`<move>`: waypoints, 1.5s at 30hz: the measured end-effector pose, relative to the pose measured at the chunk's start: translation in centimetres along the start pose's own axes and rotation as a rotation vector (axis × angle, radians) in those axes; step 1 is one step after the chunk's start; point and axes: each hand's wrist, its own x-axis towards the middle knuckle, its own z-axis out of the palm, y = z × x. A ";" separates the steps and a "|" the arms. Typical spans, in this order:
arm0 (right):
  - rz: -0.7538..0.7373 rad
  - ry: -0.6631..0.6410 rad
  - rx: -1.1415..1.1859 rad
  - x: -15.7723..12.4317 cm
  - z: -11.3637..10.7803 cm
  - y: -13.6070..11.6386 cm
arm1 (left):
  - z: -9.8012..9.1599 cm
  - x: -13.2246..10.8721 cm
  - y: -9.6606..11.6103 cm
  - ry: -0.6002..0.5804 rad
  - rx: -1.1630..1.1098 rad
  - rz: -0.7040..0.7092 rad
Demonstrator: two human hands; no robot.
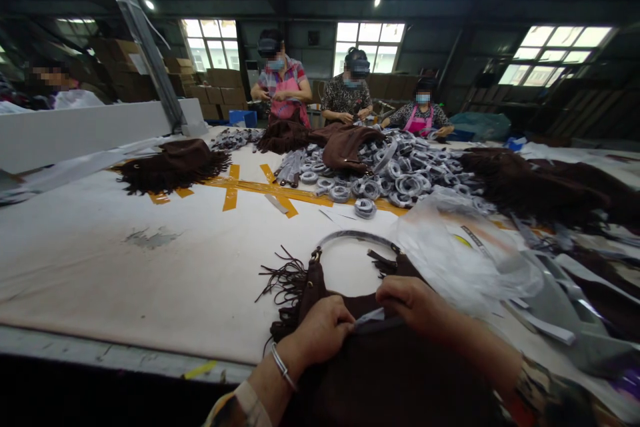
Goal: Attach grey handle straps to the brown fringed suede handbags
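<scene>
A dark brown fringed bag (380, 373) lies at the table's front edge, its curved handle (350, 234) wrapped in clear film and pointing away from me. My left hand (323, 328) is closed at the bag's upper edge, with thumb and finger pinching one end of a translucent strip (370, 317). Just to the right, my right hand (411, 300) is closed over the bag's opening near the strip's other end. What its curled fingers hold is hidden. Fringe spreads out at the bag's left side.
Crumpled clear plastic (460, 253) lies right of the bag. Beyond it is a pile of wrapped coiled straps (400, 170). More brown fringed bags (173, 163) lie on the pale table (100, 260). Several people work across the table. A slanted metal post (145, 40) stands at the left.
</scene>
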 end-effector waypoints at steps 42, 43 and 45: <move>0.639 0.102 0.713 0.3 9.5 -1.2 | 0.2 -0.5 0.4 0.035 -0.032 0.038; 0.629 0.108 0.709 0.2 9.5 -1.2 | 0.1 -0.5 0.3 0.016 -0.024 0.052; 0.602 0.123 0.682 -0.1 9.5 -1.3 | -0.4 -0.3 0.0 -0.022 -0.015 0.084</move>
